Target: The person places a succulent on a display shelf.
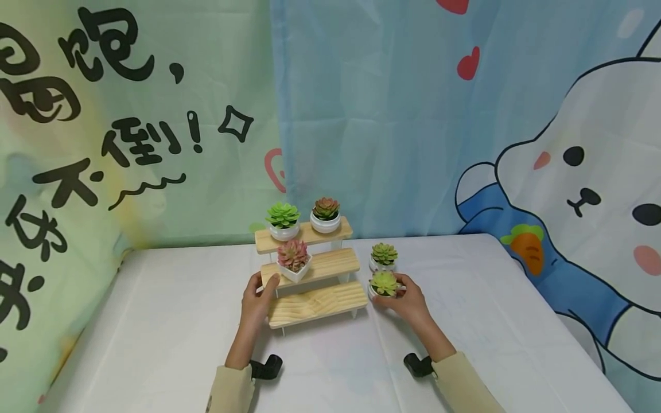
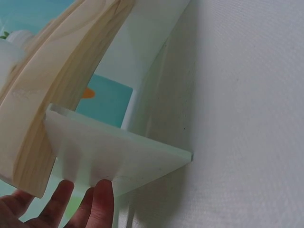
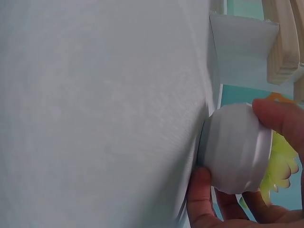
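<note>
A three-tier wooden display stand (image 1: 317,307) stands on the white-covered table. My left hand (image 1: 256,301) grips its left side by the middle tier, thumb in front; in the left wrist view the fingertips (image 2: 103,190) meet a whitish side support (image 2: 109,147) beneath a wooden plank (image 2: 52,90). To the stand's right, my right hand (image 1: 410,301) holds a yellow-green potted succulent (image 1: 384,283). In the right wrist view, thumb and fingers pinch its white round pot (image 3: 237,147), whose base is at the tablecloth. Right behind it stands another green potted succulent (image 1: 384,255).
On the top tier are a bright green succulent (image 1: 283,215) and a reddish-brown one (image 1: 326,210), both in white pots. A pink succulent (image 1: 294,256) in an angular white pot sits on the middle tier. Behind the table hangs a printed cloth (image 1: 361,115).
</note>
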The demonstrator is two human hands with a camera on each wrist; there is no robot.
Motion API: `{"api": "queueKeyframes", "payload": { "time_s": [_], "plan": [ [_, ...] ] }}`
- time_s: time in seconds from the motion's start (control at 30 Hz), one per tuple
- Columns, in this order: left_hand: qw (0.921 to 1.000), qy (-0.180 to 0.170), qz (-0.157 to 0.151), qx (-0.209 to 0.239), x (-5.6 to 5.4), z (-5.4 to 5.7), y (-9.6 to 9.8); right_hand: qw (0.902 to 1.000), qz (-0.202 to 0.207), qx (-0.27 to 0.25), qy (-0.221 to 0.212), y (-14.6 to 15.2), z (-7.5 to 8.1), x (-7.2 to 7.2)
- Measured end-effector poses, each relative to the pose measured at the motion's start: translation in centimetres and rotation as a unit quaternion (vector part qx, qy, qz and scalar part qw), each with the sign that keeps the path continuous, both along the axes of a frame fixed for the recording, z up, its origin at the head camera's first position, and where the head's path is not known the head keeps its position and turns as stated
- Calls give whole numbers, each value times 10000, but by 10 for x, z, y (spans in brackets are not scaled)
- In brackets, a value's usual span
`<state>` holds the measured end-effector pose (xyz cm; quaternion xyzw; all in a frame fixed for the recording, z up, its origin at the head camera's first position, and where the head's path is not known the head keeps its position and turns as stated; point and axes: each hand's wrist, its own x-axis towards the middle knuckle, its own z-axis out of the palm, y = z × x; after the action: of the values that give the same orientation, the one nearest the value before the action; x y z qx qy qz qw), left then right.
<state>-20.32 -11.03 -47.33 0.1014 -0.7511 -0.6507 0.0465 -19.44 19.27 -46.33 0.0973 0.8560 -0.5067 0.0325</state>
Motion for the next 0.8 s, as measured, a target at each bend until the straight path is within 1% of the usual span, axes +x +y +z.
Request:
{"api": "queueKeyframes", "payload": {
  "time_s": [0.17, 0.27, 0.67, 0.8],
  "plan": [
    [10000, -8, -50, -28, 1, -1, 1, 9999, -143, -75, -32, 2, -1, 4],
    [10000, 20, -46, -45, 1, -1, 2, 9998, -184, -103, -7, 3, 2, 6],
    [10000, -5, 34, -37, 0, -1, 0, 9992, -118, -144, 353, -2, 36, 5],
    [10000, 2, 26, -16, -1, 0, 0, 9979, -91, -282, 576, -7, 46, 2]
  ]
}}
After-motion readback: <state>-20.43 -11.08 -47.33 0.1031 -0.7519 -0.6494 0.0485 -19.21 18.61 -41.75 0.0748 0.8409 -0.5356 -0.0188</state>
